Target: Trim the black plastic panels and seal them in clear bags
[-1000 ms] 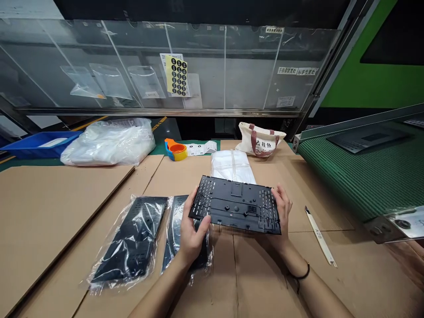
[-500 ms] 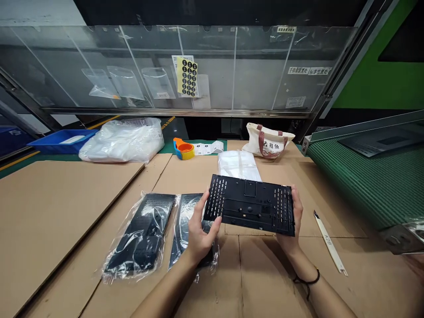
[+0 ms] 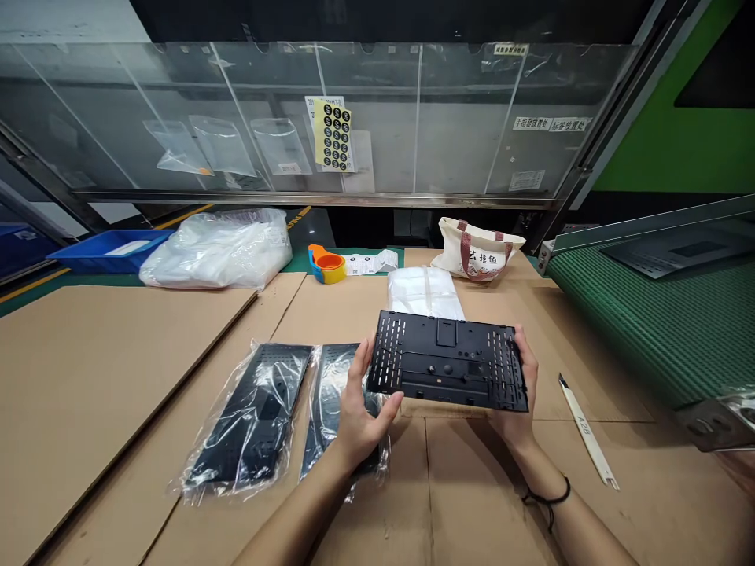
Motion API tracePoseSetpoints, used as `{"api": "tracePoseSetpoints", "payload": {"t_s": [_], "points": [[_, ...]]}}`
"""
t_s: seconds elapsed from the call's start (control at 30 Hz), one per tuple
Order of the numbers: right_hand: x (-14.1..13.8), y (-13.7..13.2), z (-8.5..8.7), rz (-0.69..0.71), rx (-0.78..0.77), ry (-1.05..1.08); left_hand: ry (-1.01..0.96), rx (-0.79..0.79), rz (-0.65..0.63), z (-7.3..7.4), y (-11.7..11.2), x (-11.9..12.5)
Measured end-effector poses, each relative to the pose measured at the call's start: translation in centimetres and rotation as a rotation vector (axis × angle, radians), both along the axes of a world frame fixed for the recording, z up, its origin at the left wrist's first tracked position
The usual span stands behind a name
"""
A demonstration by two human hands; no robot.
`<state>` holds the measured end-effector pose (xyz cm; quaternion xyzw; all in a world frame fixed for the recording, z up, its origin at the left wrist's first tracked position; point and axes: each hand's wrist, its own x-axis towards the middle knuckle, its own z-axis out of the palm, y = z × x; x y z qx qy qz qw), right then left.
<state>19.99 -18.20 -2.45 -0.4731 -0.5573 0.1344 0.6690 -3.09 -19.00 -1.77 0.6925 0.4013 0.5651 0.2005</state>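
A black plastic panel (image 3: pixel 448 363) with rows of slots at both ends is held up over the cardboard. My left hand (image 3: pixel 361 413) grips its left end, thumb along the lower edge. Around the right end is my right hand (image 3: pixel 522 393), its fingers partly hidden behind the panel. Left of them lie two black panels in clear plastic bags: one bagged panel (image 3: pixel 251 417) in full sight, the other bagged panel (image 3: pixel 330 393) partly covered by my left hand. Just beyond the held panel is a stack of white plastic bags (image 3: pixel 425 289).
A white-handled cutter (image 3: pixel 587 432) lies at right, near a green conveyor belt (image 3: pixel 637 306). At the back stand a cloth bag (image 3: pixel 480 250), an orange and yellow tape dispenser (image 3: pixel 328 266), a plastic bundle (image 3: pixel 218 248) and a blue tray (image 3: pixel 106 251). A cardboard sheet (image 3: pixel 118 377) covers the left side.
The held panel has tilted slightly, its right end rising a little and its left end shifting right. Both hands keep their hold.
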Motion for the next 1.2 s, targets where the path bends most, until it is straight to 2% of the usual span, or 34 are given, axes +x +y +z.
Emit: {"api": "tracePoseSetpoints", "payload": {"t_s": [0.17, 0.37, 0.87, 1.2], "points": [[-0.29, -0.06, 0.56, -0.001, -0.023, 0.011, -0.006, 0.017, 0.008, -0.40, 0.15, -0.18], [-0.28, 0.32, -0.08, 0.027, 0.055, 0.054, -0.025, 0.041, 0.002, -0.57, 0.20, -0.23], [-0.19, 0.03, 0.04, 0.029, 0.068, 0.014, -0.024, 0.039, 0.027, -0.45, 0.32, -0.06], [-0.27, 0.34, -0.24, 0.002, 0.043, 0.012, -0.042, 0.062, 0.044, -0.96, 0.33, -0.15]]}}
